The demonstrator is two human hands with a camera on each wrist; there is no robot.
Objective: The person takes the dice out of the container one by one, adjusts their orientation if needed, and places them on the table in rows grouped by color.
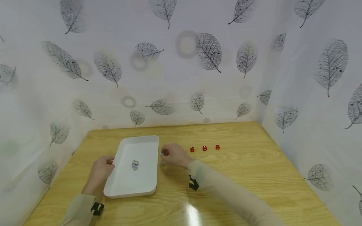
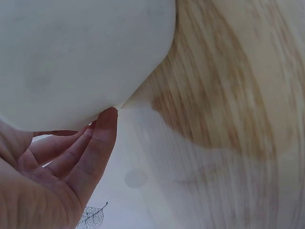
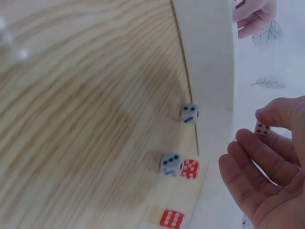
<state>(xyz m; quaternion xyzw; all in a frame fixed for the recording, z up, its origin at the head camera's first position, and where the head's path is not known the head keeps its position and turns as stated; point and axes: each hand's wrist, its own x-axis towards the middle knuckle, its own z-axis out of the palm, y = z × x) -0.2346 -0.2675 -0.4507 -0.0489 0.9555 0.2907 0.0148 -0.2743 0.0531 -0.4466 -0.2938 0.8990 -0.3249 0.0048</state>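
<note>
In the head view, a white tray holds a small cluster of white dice. My left hand grips the tray's left edge; its fingers bend up against the tray in the left wrist view, thumb mostly hidden. Just right of the tray is my right hand. Between thumb and fingers, the right hand pinches a white die with red dots. On the table, white dice with blue dots lie by the tray wall; one overlaps a red die in this view.
Three red dice stand in a spaced row on the wooden table, right of my right hand. Leaf-patterned white sheeting encloses the table's back and sides.
</note>
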